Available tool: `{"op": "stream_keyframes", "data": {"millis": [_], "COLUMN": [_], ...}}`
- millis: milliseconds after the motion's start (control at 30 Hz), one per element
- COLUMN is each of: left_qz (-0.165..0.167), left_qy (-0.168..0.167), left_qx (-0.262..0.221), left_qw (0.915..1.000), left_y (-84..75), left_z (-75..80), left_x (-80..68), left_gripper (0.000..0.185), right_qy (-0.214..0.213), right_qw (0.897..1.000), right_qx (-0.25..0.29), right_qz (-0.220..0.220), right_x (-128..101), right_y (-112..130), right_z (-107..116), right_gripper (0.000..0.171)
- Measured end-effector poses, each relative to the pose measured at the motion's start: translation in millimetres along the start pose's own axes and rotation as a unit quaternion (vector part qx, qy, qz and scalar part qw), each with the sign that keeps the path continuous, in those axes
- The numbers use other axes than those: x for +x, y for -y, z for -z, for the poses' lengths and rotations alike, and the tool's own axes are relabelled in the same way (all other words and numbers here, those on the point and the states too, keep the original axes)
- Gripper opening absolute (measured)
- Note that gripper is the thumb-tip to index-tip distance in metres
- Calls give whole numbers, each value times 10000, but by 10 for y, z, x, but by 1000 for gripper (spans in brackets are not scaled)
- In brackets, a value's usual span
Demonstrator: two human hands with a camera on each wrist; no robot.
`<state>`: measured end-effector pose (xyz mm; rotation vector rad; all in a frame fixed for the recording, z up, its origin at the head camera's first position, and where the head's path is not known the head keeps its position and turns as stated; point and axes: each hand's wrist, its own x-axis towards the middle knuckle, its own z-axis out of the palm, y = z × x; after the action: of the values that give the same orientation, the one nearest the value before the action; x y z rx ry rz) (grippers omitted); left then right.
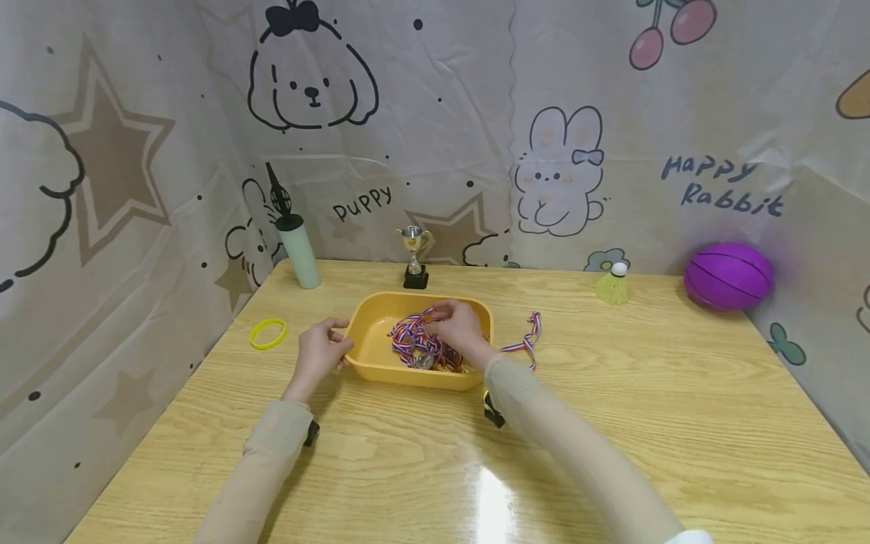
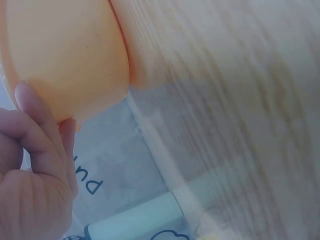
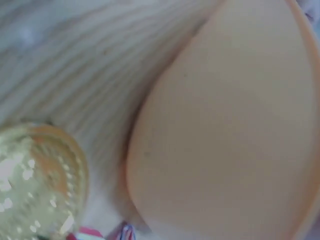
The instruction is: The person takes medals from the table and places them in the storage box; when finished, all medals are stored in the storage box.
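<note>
A yellow plastic basin (image 1: pixel 370 347) stands on the table with a tangle of red, white and blue medal ribbons (image 1: pixel 408 332) in it. Silver and gold medals (image 1: pixel 424 361) lie at the front of the tangle. My left hand (image 1: pixel 319 347) holds the basin's left rim, thumb and fingers about the edge. Inside the basin's right half, my right hand (image 1: pixel 458 329) has its fingertips at the ribbons; whether they pinch one cannot be made out. Outside the basin, a gold medal (image 3: pixel 40 182) shows in the right wrist view, where my right hand is out of sight.
A striped ribbon (image 1: pixel 532 340) lies right of the basin. Behind stand a small trophy (image 1: pixel 413 257) and a green hand pump (image 1: pixel 299 253). A yellow ring (image 1: pixel 268 334) lies at left; a shuttlecock (image 1: pixel 613 285) and purple ball (image 1: pixel 729 276) sit at the back right.
</note>
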<state>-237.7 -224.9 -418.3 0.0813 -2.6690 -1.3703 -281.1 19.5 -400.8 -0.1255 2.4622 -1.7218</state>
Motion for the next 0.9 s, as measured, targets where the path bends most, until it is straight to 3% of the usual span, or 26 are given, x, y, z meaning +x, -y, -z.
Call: {"op": "stream_keyframes", "data": {"millis": [267, 567, 733, 900], "left_qz": [-28, 35, 67, 10], "left_qy": [-7, -16, -25, -51], "left_qx": [30, 18, 13, 45], "left_qw": [10000, 10000, 10000, 10000], "left_y": [-7, -15, -14, -8], "left_z": [-7, -3, -17, -14], "left_x": [9, -2, -11, -11], "left_gripper": [40, 39, 40, 40], "right_qy": [110, -25, -80, -105], "right_qw": [9979, 9926, 9944, 9959], "right_qx": [620, 1216, 1049, 814], "right_qz": [178, 34, -29, -381], "right_x": [-78, -119, -182, -245], "right_y": [93, 86, -40, -204], "right_z": [248, 715, 982, 1135], "right_gripper": [44, 49, 49, 46]}}
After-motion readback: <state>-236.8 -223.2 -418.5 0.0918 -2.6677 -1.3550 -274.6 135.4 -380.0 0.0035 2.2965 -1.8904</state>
